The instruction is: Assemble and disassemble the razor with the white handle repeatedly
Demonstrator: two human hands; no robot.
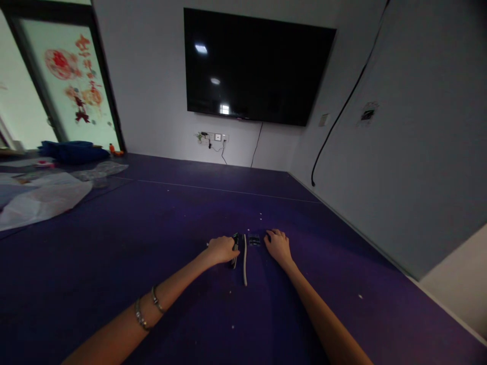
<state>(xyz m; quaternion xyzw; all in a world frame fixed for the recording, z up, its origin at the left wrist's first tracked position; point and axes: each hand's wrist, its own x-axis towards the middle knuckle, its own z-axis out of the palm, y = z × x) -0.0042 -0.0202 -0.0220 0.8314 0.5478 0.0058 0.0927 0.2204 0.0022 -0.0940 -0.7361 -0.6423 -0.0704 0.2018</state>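
Note:
My left hand (221,250) is closed around a dark hand tool with pale handles (235,257); its exact kind is mostly hidden by the fingers. Just right of it a short pale grey cable (245,263) lies lengthwise on the purple surface (182,304). Beyond the cable is a small clear packet with dark pieces in it (254,240). My right hand (278,246) rests palm down beside that packet, its fingers loosely bent and apart, with nothing visible in them.
White sheets (49,197), clear plastic wrap (101,171) and a blue cloth-like bundle (74,151) lie at the far left. A television (258,66) hangs on the wall above sockets (217,137). On the right, a black cable (344,104) dangles along the wall. Small white scraps dot the surface.

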